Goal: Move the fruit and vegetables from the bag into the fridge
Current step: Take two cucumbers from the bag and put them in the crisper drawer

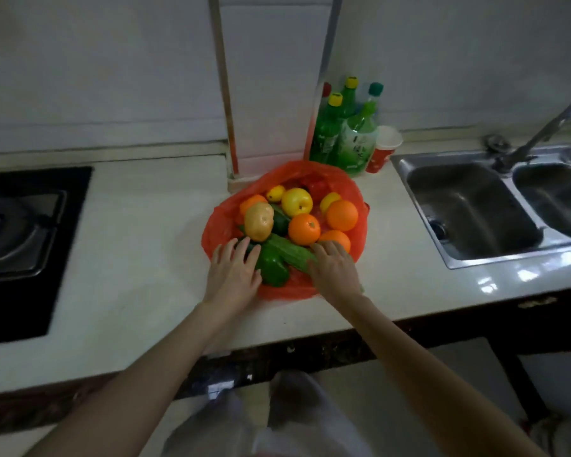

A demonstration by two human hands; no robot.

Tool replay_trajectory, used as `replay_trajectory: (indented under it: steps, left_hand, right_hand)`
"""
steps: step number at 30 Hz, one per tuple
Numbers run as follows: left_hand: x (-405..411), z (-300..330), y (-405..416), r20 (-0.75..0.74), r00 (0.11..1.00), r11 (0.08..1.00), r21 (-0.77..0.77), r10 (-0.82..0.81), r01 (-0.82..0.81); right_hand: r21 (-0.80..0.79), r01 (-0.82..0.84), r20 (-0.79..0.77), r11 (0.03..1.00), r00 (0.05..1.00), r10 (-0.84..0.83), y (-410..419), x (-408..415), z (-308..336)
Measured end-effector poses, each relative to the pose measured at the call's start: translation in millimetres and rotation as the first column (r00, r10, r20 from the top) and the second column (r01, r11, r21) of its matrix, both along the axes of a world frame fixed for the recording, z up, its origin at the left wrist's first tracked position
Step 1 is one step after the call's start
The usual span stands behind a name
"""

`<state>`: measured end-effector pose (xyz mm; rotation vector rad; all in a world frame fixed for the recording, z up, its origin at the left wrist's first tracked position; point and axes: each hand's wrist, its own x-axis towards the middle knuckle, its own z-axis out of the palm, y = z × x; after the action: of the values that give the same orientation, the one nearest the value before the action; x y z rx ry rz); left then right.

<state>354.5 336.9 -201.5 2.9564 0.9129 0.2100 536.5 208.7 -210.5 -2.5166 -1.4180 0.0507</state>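
Walls: pale, plain, far side.
Worktop (pixel 139 225): white, glossy.
Hob (pixel 17 225): black, left.
Sink (pixel 495 206): steel, double, right, tap (pixel 541 133) behind.
Floor (pixel 475 374): pale, near.

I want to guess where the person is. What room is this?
Most likely a home kitchen: there's a steel sink with a tap, a gas stove, and a white counter.

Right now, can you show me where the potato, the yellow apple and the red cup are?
potato (pixel 258 221): head view, middle of its tan skin, in the bag.
yellow apple (pixel 296 201): head view, its top, beside the stem dimple.
red cup (pixel 380 155): head view, red side wall below the white rim.
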Motion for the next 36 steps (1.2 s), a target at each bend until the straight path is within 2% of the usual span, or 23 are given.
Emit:
replay_trajectory:
  steps: [4, 9, 19, 25, 29, 36]
  left_hand:
    - [10.7, -2.7, -14.2, -0.01, 0.996, 0.996, -0.012, 0.089, -0.089]
    - [17.8, -11.6, -32.7, -0.047, 0.99, 0.988, -0.063, 0.136, -0.139]
    - [35.8, -24.1, -35.1, -0.095, 0.991, 0.989, -0.098, 0.099, -0.108]
    - [40.6, -33.5, -30.4, -0.131, 0.986, 0.982, -0.147, 0.099, -0.118]
    - [45.2, -35.3, -29.8, -0.152, 0.983, 0.971, -0.198, 0.107, -0.136]
    - [44.2, -40.4, -30.8, -0.051, 0.993, 0.957, -0.266, 0.106, -0.115]
  right_hand:
    - [0.003, -0.116, -0.036, 0.993, 0.993, 0.116, 6.5, 18.4, -9.5]
    - [0.064, -0.166, -0.042, 0.984, 0.985, 0.169, 1.1, 19.0, -20.6]
    - [0.091, -0.136, -0.004, 0.986, 0.991, 0.137, -10.4, 30.3, -30.9]
    - [0.011, -0.122, 0.025, 0.992, 0.992, 0.122, 0.6, 40.7, -26.5]
    - [-0.055, -0.174, 0.07, 0.983, 0.982, 0.178, 2.9, 34.7, -31.9]
    - [-0.121, -0.186, 0.143, 0.975, 0.969, 0.202, 3.4, 18.7, -39.5]
